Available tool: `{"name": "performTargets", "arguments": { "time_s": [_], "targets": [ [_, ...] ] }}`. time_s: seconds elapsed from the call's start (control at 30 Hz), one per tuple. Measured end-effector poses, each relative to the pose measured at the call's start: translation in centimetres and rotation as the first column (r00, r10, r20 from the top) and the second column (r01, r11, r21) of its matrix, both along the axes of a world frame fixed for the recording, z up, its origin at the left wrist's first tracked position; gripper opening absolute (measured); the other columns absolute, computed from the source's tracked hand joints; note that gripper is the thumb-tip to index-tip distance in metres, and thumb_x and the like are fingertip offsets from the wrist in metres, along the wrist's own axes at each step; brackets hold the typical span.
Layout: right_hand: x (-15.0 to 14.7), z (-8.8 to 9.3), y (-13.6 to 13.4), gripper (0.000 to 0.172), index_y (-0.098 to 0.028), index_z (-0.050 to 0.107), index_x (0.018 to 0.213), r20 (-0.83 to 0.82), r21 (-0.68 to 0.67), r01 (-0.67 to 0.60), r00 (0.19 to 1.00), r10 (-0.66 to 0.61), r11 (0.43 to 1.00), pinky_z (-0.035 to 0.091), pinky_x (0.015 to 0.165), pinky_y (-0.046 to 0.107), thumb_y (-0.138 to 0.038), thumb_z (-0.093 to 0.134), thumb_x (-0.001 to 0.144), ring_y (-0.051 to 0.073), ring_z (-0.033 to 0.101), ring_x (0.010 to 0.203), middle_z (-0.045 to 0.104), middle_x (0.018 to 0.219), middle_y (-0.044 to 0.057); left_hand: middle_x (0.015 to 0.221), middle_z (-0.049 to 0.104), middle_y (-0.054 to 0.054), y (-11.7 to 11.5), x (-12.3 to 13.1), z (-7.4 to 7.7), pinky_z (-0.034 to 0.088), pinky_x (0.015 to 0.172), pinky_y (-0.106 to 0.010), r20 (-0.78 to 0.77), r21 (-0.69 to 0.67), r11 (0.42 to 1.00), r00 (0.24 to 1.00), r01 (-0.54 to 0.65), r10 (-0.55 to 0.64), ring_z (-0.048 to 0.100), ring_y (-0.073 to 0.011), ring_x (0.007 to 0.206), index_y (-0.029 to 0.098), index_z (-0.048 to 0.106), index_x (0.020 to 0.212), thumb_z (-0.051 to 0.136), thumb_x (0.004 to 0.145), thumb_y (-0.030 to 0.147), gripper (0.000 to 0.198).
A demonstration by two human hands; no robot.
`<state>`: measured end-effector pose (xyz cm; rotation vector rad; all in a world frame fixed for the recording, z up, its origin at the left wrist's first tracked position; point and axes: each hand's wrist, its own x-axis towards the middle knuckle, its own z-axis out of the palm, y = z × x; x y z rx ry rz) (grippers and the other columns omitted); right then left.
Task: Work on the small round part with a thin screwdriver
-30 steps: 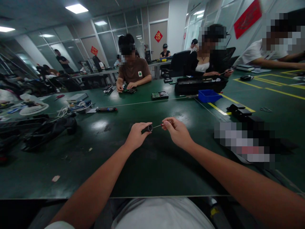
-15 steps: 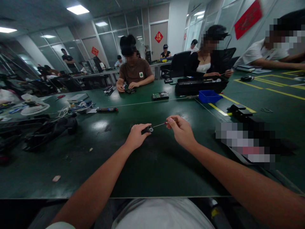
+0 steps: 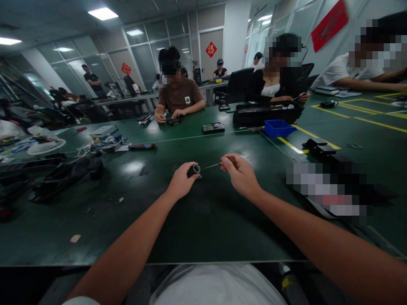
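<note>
— Change?
— Black cylinder has turned, hollow end showing; screwdriver tip now just apart from it. Likely a pause in tool contact.
— Hands?
— Left hand: curled, pinching cylinder above green table. Right hand: fingers wrapped round screwdriver handle.
</note>
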<state>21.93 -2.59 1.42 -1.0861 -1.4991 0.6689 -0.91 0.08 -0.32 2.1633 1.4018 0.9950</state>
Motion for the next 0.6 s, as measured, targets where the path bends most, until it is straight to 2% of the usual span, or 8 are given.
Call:
{"name": "performTargets", "arguments": {
  "time_s": [0.13,0.23,0.37,0.5,0.6],
  "targets": [
    [0.04,-0.04,0.03,0.028,-0.022,0.065,0.098,0.0,-0.01,-0.011,1.0,0.011,1.0,0.049,0.074,0.035,-0.047,0.052,0.097,0.019,0.065,0.079,0.069,0.085,0.003,0.124,0.066,-0.008,0.13,-0.22,-0.09,0.046,0.107,-0.044,0.048,-0.042,0.999,0.999,-0.015,0.017,0.061,-0.0247,0.116,0.022,0.06,0.127,0.067,0.086,0.018,0.042],
    [0.07,-0.12,0.07,0.028,-0.022,0.065,0.098,-0.004,-0.022,-0.012,1.0,0.012,1.0,0.049,0.073,0.035,-0.047,0.053,0.097,0.02,0.065,0.079,0.069,0.085,0.003,0.134,0.06,-0.01,0.07,-0.28,-0.1,0.042,0.112,-0.045,0.015,-0.045,0.999,1.0,0.026,-0.025,0.056,-0.0251,0.125,0.022,0.055,0.134,0.06,0.09,0.02,0.044],
    [0.07,-0.14,0.1,0.029,-0.022,0.065,0.098,-0.003,-0.026,-0.014,1.0,0.014,1.0,0.049,0.074,0.035,-0.047,0.053,0.096,0.02,0.065,0.079,0.068,0.083,0.003,0.138,0.055,-0.013,-0.21,0.04,-0.27,0.04,0.114,-0.044,-0.135,-0.083,0.996,0.99,0.02,-0.031,0.052,-0.0257,0.13,0.018,0.051,0.137,0.051,0.091,0.016,0.045],
    [-0.06,0.03,0.04,0.027,-0.021,0.064,0.097,-0.014,-0.031,-0.021,1.0,0.021,0.999,0.049,0.074,0.036,-0.046,0.053,0.096,0.02,0.065,0.079,0.068,0.084,0.004,0.127,0.06,-0.015,-0.42,0.42,-0.3,0.047,0.102,-0.046,-0.349,-0.081,0.996,0.937,-0.042,0.012,0.058,-0.0315,0.118,0.017,0.051,0.138,0.057,0.093,0.034,0.049],
    [-0.17,0.14,-0.04,0.027,-0.021,0.063,0.097,-0.023,-0.04,-0.022,1.0,0.021,0.999,0.049,0.074,0.036,-0.046,0.053,0.096,0.02,0.065,0.08,0.068,0.085,0.004,0.114,0.063,-0.013,-0.48,0.55,0.0,0.05,0.091,-0.043,-0.494,-0.081,0.996,0.869,-0.036,-0.008,0.061,-0.0315,0.107,0.021,0.06,0.13,0.055,0.095,0.042,0.041]
  ]
}}
